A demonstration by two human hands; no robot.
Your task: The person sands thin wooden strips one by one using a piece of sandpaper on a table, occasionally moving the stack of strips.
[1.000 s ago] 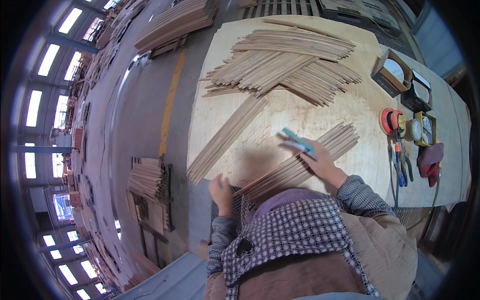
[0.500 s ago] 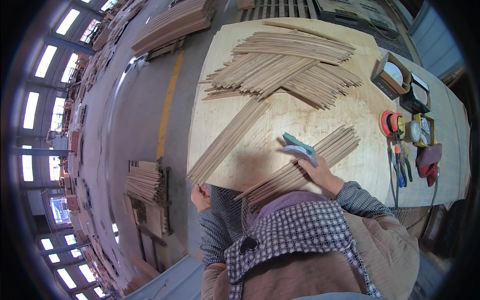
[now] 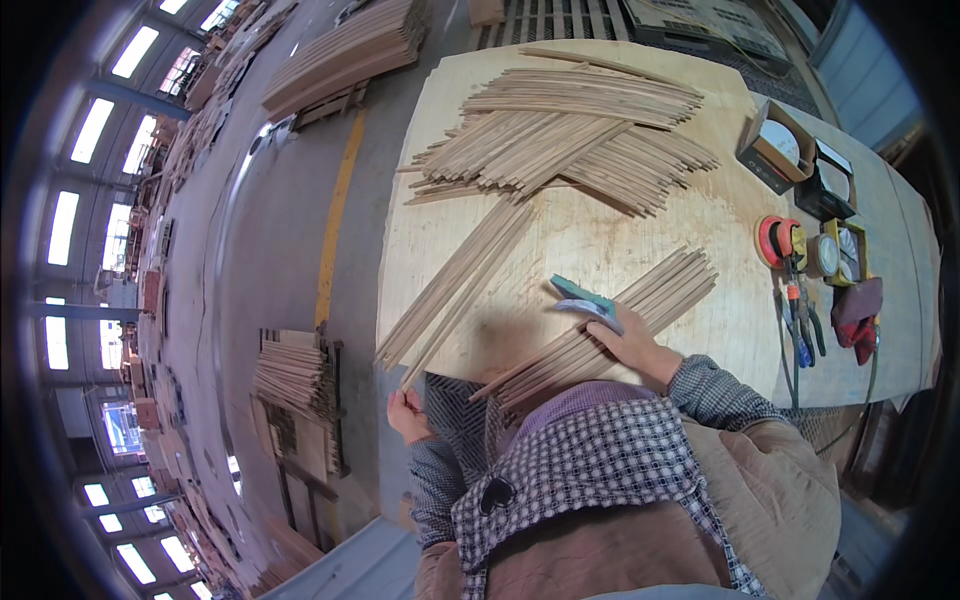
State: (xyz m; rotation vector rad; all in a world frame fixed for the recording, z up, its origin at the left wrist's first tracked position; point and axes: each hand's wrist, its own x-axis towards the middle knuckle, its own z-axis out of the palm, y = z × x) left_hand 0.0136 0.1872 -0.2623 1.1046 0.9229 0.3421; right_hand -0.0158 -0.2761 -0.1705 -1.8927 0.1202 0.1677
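My left hand, at the table's near left edge, is closed on the near end of a couple of thin wooden strips. These lie slightly apart from a slanting row of similar strips on their left. My right hand grips a folded sanding pad, teal on one face and pale bluish on the other. It is just over a second bundle of strips, which reaches from the table's near edge toward the right. Farther back, a large crisscrossed pile of strips rests on the board.
On the right are an orange-red sander, pliers, a dark red cloth, and open boxes with white discs. A stand with stacked strips is left of the table; stacked boards lie beyond.
My left hand has drawn a couple of strips slightly right and toward me, opening a gap from the row. My right hand, with the sanding pad, has shifted slightly left.
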